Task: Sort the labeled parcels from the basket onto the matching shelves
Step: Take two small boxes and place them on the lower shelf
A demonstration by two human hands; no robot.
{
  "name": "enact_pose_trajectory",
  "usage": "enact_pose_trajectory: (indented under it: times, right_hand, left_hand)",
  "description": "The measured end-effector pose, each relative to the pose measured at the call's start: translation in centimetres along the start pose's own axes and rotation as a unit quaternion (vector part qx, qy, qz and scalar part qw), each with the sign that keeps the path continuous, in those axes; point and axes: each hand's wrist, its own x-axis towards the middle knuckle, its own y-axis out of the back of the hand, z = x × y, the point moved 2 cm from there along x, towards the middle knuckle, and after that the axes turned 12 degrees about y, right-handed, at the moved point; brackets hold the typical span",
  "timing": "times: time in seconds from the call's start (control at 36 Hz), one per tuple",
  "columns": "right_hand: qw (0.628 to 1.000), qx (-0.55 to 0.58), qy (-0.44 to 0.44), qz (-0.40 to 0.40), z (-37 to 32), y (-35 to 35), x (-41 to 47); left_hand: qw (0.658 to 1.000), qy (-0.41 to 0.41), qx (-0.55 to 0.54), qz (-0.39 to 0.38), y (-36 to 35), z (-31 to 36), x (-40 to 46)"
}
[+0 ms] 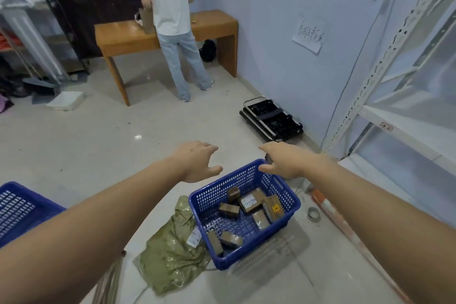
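Seven-odd brown parcels [249, 202] lie inside blue basket [246, 229] on floor | both hands, left [197, 163] and right [286, 160], hover above basket's far rim, fingers spread, holding nothing | white shelves [399, 121] right of basket

Blue basket [249, 248] on the floor holds perhaps seven brown parcels [251, 203] (some labeled), lying jumbled.

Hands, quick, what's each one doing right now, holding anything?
Left hand: open, fingers spread, holding nothing.
Right hand: open, holding nothing, above the blue basket.
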Motion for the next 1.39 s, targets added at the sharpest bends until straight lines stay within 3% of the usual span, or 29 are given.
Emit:
enact_pose_trajectory:
  times: [0.19,0.61,0.86,1.19,1.39]
  right_hand:
    - [0.998,0.036,-0.052,-0.003,0.7,-1.8,5.5]
    - [0.982,0.101,-0.160,-0.003,8.7,-4.8,9.9]
    - [0.963,0.173,-0.207,-0.028,11.6,-11.8,15.1]
    - [0.874,0.352,-0.335,-0.002,10.4,-25.2,21.9]
    - [0.828,0.422,-0.366,-0.038,11.3,-40.5,26.6]
  left_hand:
    - [0.998,-0.055,0.007,-0.024,-1.6,-3.6,8.5]
    - [0.990,-0.127,0.018,-0.060,-4.6,-0.8,21.3]
    - [0.972,-0.199,0.055,-0.111,-10.2,0.6,29.7]
    - [0.940,-0.288,0.031,-0.181,-23.5,0.7,40.3]
    - [0.929,-0.274,-0.021,-0.249,-39.5,1.2,44.3]
